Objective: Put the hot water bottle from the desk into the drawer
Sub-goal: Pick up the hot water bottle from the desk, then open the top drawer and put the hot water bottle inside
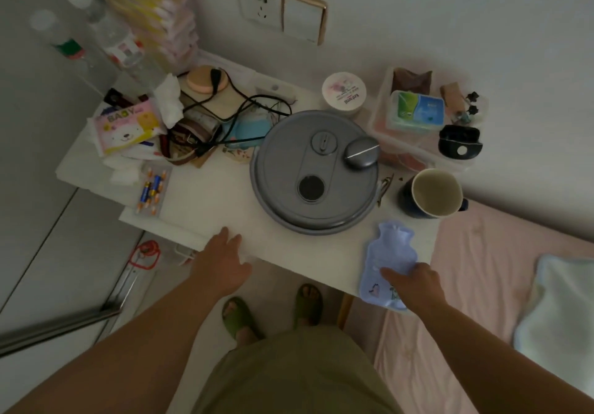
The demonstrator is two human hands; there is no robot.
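Note:
A small pale blue hot water bottle [389, 253] with cartoon prints lies flat at the front right corner of the white desk [209, 198], its neck pointing away from me. My right hand [414, 282] rests on its near end, fingers over the lower part, with the grip itself unclear. My left hand [221, 262] lies at the desk's front edge, left of centre, fingers spread and empty. No drawer front is visible; the desk top hides what is under it.
A large grey round appliance [313, 172] fills the desk's middle, a dark mug [432, 193] stands behind the bottle. Cables, wipes, batteries [152, 188] and clutter crowd the left; a clear bin [418, 115] sits back right. A pink bed [482, 285] adjoins on the right.

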